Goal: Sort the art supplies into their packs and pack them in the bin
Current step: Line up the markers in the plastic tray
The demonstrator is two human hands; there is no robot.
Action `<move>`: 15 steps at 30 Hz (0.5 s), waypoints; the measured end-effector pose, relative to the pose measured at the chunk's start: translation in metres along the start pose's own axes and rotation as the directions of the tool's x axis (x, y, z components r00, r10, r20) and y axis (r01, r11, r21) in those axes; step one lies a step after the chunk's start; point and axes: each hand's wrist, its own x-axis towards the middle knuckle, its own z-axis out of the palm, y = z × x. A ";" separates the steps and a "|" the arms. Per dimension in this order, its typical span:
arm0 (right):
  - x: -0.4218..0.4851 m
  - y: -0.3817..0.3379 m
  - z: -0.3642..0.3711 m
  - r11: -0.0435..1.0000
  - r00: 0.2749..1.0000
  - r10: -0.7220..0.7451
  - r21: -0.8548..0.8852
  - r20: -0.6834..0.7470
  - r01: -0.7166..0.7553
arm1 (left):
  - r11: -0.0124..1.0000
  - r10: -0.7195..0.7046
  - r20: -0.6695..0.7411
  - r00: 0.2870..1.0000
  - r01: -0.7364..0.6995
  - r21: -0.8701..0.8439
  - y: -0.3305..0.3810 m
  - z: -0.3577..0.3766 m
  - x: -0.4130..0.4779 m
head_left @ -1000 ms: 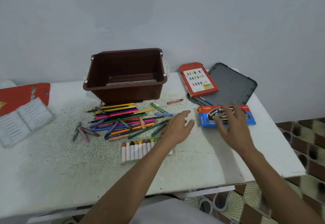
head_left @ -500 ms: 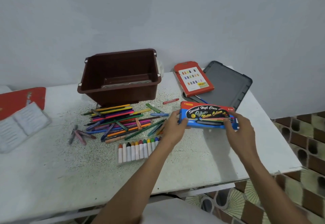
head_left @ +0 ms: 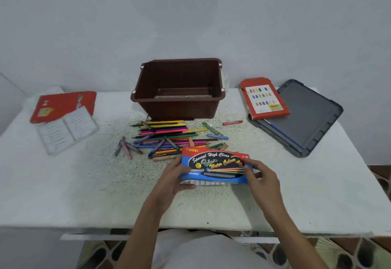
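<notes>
Blue-red pencil pack (head_left: 215,168), gripped both ends.

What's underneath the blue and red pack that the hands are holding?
The left hand and right hand grip the pack. Only a row of white ends peeks out below its lower edge; the rest of them is hidden by the pack.
</notes>
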 end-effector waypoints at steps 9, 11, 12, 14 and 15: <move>-0.013 -0.010 0.027 0.999 0.998 -0.012 0.051 0.062 0.009 | 0.961 0.263 0.103 0.959 -0.270 0.061 0.016 0.002 -0.018; -0.015 -0.014 0.030 0.997 0.998 -0.012 0.078 0.060 0.007 | 0.951 0.286 0.159 0.945 -0.300 0.075 0.018 0.003 -0.018; -0.015 -0.016 0.031 0.995 0.998 -0.011 0.095 0.056 0.005 | 0.946 0.293 0.191 0.937 -0.312 0.081 0.020 0.004 -0.018; -0.017 -0.020 0.032 0.989 0.998 -0.001 0.147 0.059 -0.008 | 0.941 0.286 0.224 0.932 -0.317 0.117 0.026 0.008 -0.019; -0.018 -0.023 0.032 0.987 0.998 -0.007 0.163 0.068 -0.004 | 0.933 0.281 0.240 0.929 -0.323 0.161 0.029 0.011 -0.019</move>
